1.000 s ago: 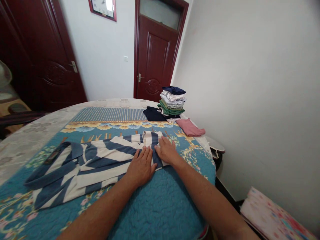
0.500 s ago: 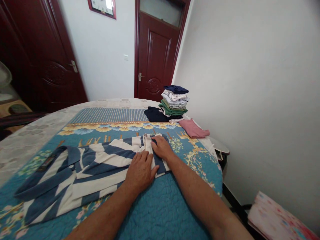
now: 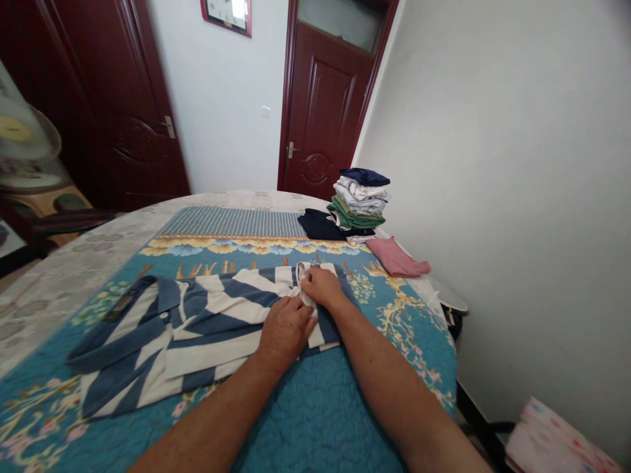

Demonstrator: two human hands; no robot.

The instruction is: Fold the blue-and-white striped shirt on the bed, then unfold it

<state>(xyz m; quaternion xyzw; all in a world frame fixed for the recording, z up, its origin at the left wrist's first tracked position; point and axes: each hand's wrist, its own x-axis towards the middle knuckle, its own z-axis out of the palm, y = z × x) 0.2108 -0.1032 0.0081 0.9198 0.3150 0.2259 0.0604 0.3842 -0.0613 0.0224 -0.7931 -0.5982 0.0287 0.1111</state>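
A blue and white striped collared shirt (image 3: 211, 322) lies lengthwise on the teal patterned quilt (image 3: 305, 414), its collar at the left and its far end folded over at the right. My left hand (image 3: 286, 328) presses on the shirt beside the fold, its fingers bent and drawn in at the cloth. Just beyond it, my right hand (image 3: 323, 288) has its fingers closed on the shirt's folded edge, where the white fabric bunches up between the two hands.
Folded clothes (image 3: 359, 200) are stacked at the table's far right, beside a dark garment (image 3: 320, 225). A pink cloth (image 3: 397, 257) lies near the right edge. A fan (image 3: 27, 131) stands at the left, and a wall (image 3: 517, 197) borders the right side.
The view has turned slightly left, so things sit further right. My fingers have drawn in and now gather the cloth at the fold, where they lay flatter before.
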